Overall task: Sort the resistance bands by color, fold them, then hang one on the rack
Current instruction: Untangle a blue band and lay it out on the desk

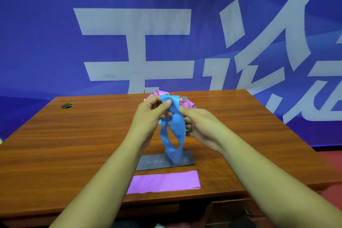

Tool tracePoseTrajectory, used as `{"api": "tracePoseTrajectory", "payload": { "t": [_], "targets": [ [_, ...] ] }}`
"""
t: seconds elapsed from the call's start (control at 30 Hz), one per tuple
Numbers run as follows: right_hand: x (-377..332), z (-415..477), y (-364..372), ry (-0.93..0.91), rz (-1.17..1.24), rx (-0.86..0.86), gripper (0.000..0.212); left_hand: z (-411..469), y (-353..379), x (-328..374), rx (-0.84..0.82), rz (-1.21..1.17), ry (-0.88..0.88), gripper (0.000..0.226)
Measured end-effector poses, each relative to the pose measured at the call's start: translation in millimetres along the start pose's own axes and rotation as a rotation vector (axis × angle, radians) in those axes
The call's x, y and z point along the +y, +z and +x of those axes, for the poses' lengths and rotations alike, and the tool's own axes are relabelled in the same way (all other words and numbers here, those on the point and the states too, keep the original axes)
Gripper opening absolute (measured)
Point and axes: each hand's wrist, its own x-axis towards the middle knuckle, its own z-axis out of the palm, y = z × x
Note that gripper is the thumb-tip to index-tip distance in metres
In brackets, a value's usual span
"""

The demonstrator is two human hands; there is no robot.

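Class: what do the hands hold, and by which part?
Left hand and right hand both pinch the blue band near its top; its loop hangs below.

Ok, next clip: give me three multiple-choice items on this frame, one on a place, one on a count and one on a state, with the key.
1. Where does the purple band lie?
A) near the front edge of the table
B) at the far left corner
C) rolled up at the far right corner

2. How many bands lie flat on the near side of the hands?
A) one
B) two
C) four

3. How is the blue band right now?
A) spread flat on the table
B) hanging as a loop from the hands
C) rolled into a tight ball

Key:
1 A: it lies nearest the camera, by the front edge.
2 B: the purple band, and the grey band just beyond it.
3 B: the left hand and right hand pinch its top, and the loop hangs toward the grey band.
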Motion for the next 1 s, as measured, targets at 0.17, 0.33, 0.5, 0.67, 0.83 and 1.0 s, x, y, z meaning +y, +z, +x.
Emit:
{"api": "tracePoseTrajectory", "payload": {
  "t": [0.17,0.33,0.5,0.67,0.83,1.0],
  "targets": [
    [5.6,-7.0,4.5,-0.077,0.187,-0.021,0.024,-3.0,3.3,3.8,-0.074,-0.208,-0.070,0.011],
    [8.3,-15.3,6.6,0.027,0.307,0.036,0.024,-12.2,3.8,1.1,-0.054,-0.395,-0.152,0.011],
    [13.1,-21.7,16.3,-0.144,0.327,0.220,0.011,-21.2,4.4,-9.1,0.003,-0.360,-0.301,0.029],
    [9.8,-22.5,17.6,-0.296,0.122,0.378,0.017,-31.7,7.2,-2.8,0.059,-0.231,-0.326,0.058],
    [5.0,-26.3,13.6,-0.402,-0.027,0.459,0.009,-42.3,5.8,12.4,-0.023,-0.042,0.035,0.034],
    [-5.3,-32.6,12.7,-0.468,-0.113,0.469,0.003,-42.2,2.0,12.3,-0.138,0.128,0.116,0.045]
  ]
}}
